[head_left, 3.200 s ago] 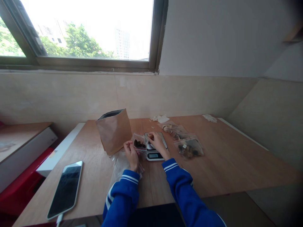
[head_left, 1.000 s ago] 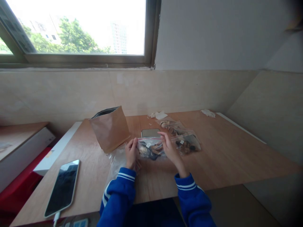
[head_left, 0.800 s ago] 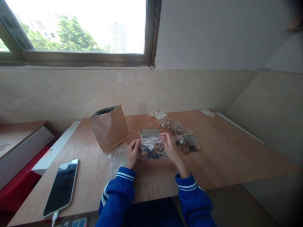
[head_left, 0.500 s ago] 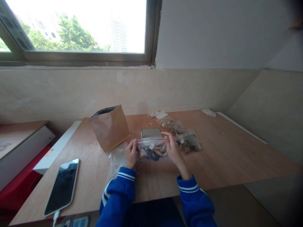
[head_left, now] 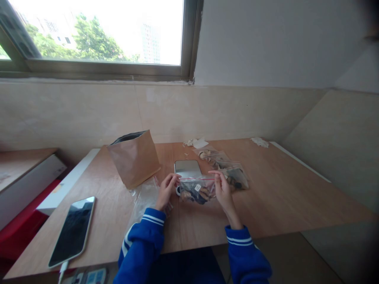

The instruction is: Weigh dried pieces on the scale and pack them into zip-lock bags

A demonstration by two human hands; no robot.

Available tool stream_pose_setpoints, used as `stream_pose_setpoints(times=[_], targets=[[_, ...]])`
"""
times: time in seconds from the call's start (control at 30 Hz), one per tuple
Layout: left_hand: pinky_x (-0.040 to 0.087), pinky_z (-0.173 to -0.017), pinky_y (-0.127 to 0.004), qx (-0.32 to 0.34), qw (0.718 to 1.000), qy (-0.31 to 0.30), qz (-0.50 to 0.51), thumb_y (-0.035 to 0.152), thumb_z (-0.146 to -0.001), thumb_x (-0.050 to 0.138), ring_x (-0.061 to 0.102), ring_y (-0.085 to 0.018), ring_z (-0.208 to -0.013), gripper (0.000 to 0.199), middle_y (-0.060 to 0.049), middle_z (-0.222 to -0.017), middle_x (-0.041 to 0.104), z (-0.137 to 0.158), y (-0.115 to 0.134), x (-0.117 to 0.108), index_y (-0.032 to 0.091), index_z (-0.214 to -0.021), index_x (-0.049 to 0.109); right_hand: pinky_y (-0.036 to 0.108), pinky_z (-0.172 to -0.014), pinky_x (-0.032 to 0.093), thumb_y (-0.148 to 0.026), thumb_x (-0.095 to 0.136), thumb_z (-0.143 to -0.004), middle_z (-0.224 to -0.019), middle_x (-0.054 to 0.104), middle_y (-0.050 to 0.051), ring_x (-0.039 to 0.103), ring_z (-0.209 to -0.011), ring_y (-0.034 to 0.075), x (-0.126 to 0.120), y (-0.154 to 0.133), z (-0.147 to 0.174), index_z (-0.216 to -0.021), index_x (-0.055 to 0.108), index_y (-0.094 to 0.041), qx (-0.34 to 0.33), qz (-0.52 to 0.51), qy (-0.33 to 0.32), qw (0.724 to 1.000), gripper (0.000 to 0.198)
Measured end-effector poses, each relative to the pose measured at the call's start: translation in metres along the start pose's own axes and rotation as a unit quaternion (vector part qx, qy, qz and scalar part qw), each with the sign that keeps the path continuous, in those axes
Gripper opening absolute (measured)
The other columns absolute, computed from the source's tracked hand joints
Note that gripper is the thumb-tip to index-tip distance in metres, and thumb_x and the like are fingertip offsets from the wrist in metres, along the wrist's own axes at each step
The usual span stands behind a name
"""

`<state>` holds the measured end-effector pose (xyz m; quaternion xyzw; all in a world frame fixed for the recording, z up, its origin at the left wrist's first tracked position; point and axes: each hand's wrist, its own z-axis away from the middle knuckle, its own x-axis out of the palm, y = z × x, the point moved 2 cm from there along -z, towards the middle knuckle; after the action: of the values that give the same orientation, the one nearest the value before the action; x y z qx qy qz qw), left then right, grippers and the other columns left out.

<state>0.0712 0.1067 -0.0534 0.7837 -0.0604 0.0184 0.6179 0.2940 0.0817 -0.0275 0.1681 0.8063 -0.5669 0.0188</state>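
Observation:
A clear zip bag (head_left: 197, 191) with a red seal line hangs between my hands, holding brown and dark dried pieces and a small white packet. My left hand (head_left: 166, 191) pinches its upper left corner. At the upper right corner my right hand (head_left: 222, 190) grips the top edge, its index finger pointing left above the seal. Just behind the bag lies a flat device with a silvery top (head_left: 187, 167), partly hidden by it. More filled zip bags (head_left: 238, 175) lie overlapping behind my right hand. Beside my left forearm are empty clear bags (head_left: 145, 199).
A brown paper pouch (head_left: 134, 157) stands open-topped at the left. A phone (head_left: 72, 230) with a white cable plugged in lies at the front left. Crumpled white scraps (head_left: 195, 142) and another crumpled piece (head_left: 259, 142) rest near the wall.
The held bag has shifted slightly right and down between my hands. My left hand has moved from the bag's side to its top corner. The view has shifted a little.

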Motion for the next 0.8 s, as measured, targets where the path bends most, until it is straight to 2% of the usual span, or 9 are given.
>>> stream_pose_setpoints(times=[0.1,0.27,0.37,0.47,0.5,0.57,0.63,0.7,0.8], targets=[[0.042,-0.068,-0.024,-0.007,0.999,-0.025,-0.023,0.047,-0.082,0.062,0.055,-0.014,-0.071,0.032,-0.002,-0.073,0.061,0.002,0.002,0.002,0.016,-0.076,0.066,0.025,-0.046,0.044,-0.059,0.036,-0.094,-0.059,0.065,0.0,0.056,-0.047,0.016,0.008,0.003,0.003,-0.108,0.054,-0.021,0.018,-0.026,-0.019,0.999,0.044],[0.04,-0.063,-0.023,0.003,1.0,0.003,-0.02,0.046,-0.081,0.063,0.052,-0.012,-0.065,0.033,0.0,-0.065,0.057,0.001,-0.001,0.001,0.016,-0.07,0.061,0.025,-0.047,0.045,-0.062,0.044,-0.089,-0.064,0.067,0.001,0.057,-0.047,0.015,0.015,0.008,0.008,-0.114,0.051,-0.019,0.041,-0.068,-0.001,0.997,0.05],[0.039,-0.06,-0.022,0.003,0.999,0.045,-0.007,0.048,-0.081,0.063,0.051,-0.011,-0.063,0.032,0.001,-0.065,0.056,-0.001,-0.003,-0.002,0.016,-0.075,0.062,0.03,-0.065,0.054,-0.062,0.056,-0.083,-0.082,0.073,0.007,0.068,-0.07,0.019,0.019,0.009,0.019,-0.118,0.049,-0.019,0.049,-0.101,-0.002,0.994,0.056],[0.037,-0.055,-0.02,-0.007,0.996,0.084,0.008,0.05,-0.078,0.064,0.047,-0.01,-0.059,0.034,0.003,-0.063,0.052,-0.001,-0.003,-0.005,0.016,-0.074,0.06,0.037,-0.077,0.056,-0.06,0.068,-0.073,-0.101,0.072,0.012,0.069,-0.094,0.026,0.026,0.012,0.035,-0.114,0.055,-0.02,0.078,-0.113,-0.026,0.99,0.059],[0.036,-0.054,-0.02,-0.01,0.996,0.092,0.014,0.051,-0.078,0.064,0.046,-0.01,-0.058,0.035,0.003,-0.062,0.052,-0.001,-0.003,-0.005,0.017,-0.073,0.06,0.037,-0.075,0.057,-0.059,0.069,-0.072,-0.105,0.071,0.013,0.068,-0.096,0.027,0.028,0.013,0.04,-0.111,0.058,-0.02,0.094,-0.115,-0.039,0.988,0.056],[0.036,-0.053,-0.02,-0.009,0.994,0.104,0.029,0.05,-0.078,0.064,0.045,-0.009,-0.056,0.034,0.004,-0.061,0.05,-0.001,-0.003,-0.006,0.017,-0.071,0.058,0.034,-0.06,0.057,-0.058,0.069,-0.072,-0.107,0.071,0.014,0.07,-0.088,0.028,0.033,0.017,0.048,-0.105,0.064,-0.019,0.127,-0.126,-0.063,0.982,0.051],[0.036,-0.054,-0.02,-0.003,0.993,0.11,0.042,0.047,-0.079,0.065,0.045,-0.009,-0.056,0.032,0.005,-0.06,0.051,0.0,-0.004,-0.006,0.017,-0.069,0.058,0.029,-0.044,0.05,-0.06,0.068,-0.071,-0.091,0.073,0.012,0.067,-0.064,0.022,0.034,0.023,0.052,-0.102,0.066,-0.017,0.154,-0.138,-0.072,0.976,0.053],[0.038,-0.055,-0.02,-0.003,0.992,0.11,0.054,0.045,-0.078,0.066,0.048,-0.009,-0.057,0.029,0.004,-0.061,0.053,0.0,-0.004,-0.007,0.018,-0.069,0.06,0.024,-0.036,0.038,-0.062,0.068,-0.07,-0.064,0.068,0.004,0.055,-0.043,0.015,0.033,0.031,0.054,-0.1,0.066,-0.016,0.174,-0.135,-0.074,0.973,0.055],[0.043,-0.06,-0.022,-0.013,0.993,0.105,0.055,0.045,-0.077,0.066,0.056,-0.012,-0.063,0.028,0.001,-0.068,0.061,0.0,-0.004,-0.008,0.018,-0.073,0.065,0.022,-0.035,0.028,-0.063,0.066,-0.07,-0.043,0.052,-0.004,0.042,-0.033,0.011,0.026,0.042,0.055,-0.094,0.068,-0.015,0.187,-0.108,-0.087,0.973,0.054]])
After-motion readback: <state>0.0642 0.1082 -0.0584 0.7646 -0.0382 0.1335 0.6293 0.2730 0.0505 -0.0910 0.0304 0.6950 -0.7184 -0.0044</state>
